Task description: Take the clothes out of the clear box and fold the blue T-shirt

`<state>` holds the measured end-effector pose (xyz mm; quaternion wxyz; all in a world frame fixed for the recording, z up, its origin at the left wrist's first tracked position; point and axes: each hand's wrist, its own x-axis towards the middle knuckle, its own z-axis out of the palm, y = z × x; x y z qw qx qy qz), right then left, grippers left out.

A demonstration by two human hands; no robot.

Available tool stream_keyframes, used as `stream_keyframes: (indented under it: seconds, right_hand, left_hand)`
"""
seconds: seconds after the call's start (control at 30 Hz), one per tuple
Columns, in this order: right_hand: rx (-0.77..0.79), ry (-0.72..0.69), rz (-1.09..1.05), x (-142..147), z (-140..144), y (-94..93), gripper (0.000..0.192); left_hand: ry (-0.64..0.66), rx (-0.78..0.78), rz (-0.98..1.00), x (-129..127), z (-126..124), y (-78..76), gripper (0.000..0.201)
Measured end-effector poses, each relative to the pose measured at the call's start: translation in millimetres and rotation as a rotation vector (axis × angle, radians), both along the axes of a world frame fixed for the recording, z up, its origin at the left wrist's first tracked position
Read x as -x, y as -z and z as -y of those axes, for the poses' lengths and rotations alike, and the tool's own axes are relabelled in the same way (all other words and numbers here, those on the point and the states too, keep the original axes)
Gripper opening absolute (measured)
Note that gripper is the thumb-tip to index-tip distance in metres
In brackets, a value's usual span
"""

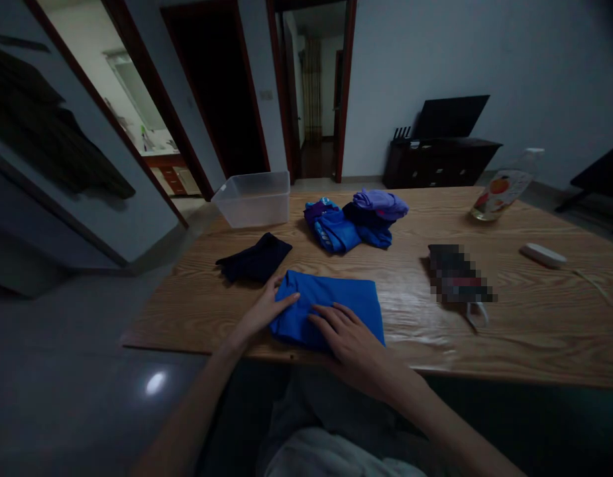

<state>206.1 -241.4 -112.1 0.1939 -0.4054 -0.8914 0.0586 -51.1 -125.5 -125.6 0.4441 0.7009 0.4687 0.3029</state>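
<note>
Head view, looking down over a wooden table [509, 331]. At the far left edge, a clear plastic bin [254, 197], open-topped, nothing visible inside through its walls. Just right of it, a loose heap of blue and purple clothes [356, 222], outside the bin, resting on the wood. Nearer, a dark folded garment [255, 260], close to the blue cloth's far left corner. At the near edge, a bright blue folded cloth [331, 301], lying flat, directly before the body. Left hand [264, 308] reaching in from the left, fingers stretched forward, fingertips laid on the cloth's left edge, thumb alongside; no closed grasp visible. Right hand [348, 338] palm down on the cloth's near right part, fingers spread and pointing left, pressing flat, gripping nothing. Both forearms angled inward from below. Farther right, a pixelated dark object [458, 275], a bottle with a fruit label [500, 193] and a small white device [542, 255].
</note>
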Motion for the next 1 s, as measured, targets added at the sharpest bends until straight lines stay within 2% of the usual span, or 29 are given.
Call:
stream_keyframes:
  seconds: [0.13, 0.3, 0.43, 0.53, 0.63, 0.7, 0.73, 0.8, 0.87, 1.0]
  right_hand:
    - [-0.035, 0.082, 0.061, -44.5, 14.2, 15.3, 0.073]
    - [-0.1, 0.136, 0.016, -70.9, 29.7, 32.4, 0.065]
    - [-0.094, 0.165, -0.012, -65.8, 47.0, 35.0, 0.056]
    - [0.007, 0.139, -0.027, -53.9, 59.4, 20.9, 0.045]
    - [0.199, -0.05, -0.059, -45.6, 67.5, -5.0, 0.055]
    - [0.32, -0.194, -0.122, -48.4, 68.5, -21.9, 0.064]
    - [0.346, -0.221, -0.146, -53.2, 67.6, -28.3, 0.069]
    - [0.32, -0.184, -0.139, -68.9, 64.3, -35.1, 0.076]
    - [0.254, -0.103, -0.054, -88.6, 61.2, -32.6, 0.077]
    - [0.137, -0.042, 0.07, -116.1, 59.3, -5.5, 0.073]
  left_hand:
    - [-0.042, -0.179, -0.139, -7.5, -1.0, 9.0, 0.086]
    - [-0.072, -0.395, -0.345, -21.9, 18.4, 6.7, 0.049]
    - [0.041, -0.486, -0.412, -24.6, 9.0, 2.9, 0.036]
    - [0.2, -0.539, -0.391, -30.7, -18.2, -5.3, 0.033]
    - [0.365, -0.573, -0.357, -51.2, -44.9, -20.1, 0.029]
    - [0.441, -0.592, -0.354, -70.1, -53.4, -31.4, 0.03]
    - [0.457, -0.602, -0.365, -79.0, -53.6, -36.4, 0.03]
    - [0.435, -0.621, -0.417, -92.2, -45.7, -42.9, 0.031]
    - [0.351, -0.632, -0.496, -96.5, -29.8, -42.7, 0.03]
    - [0.145, -0.618, -0.645, -85.2, 0.6, -26.8, 0.03]
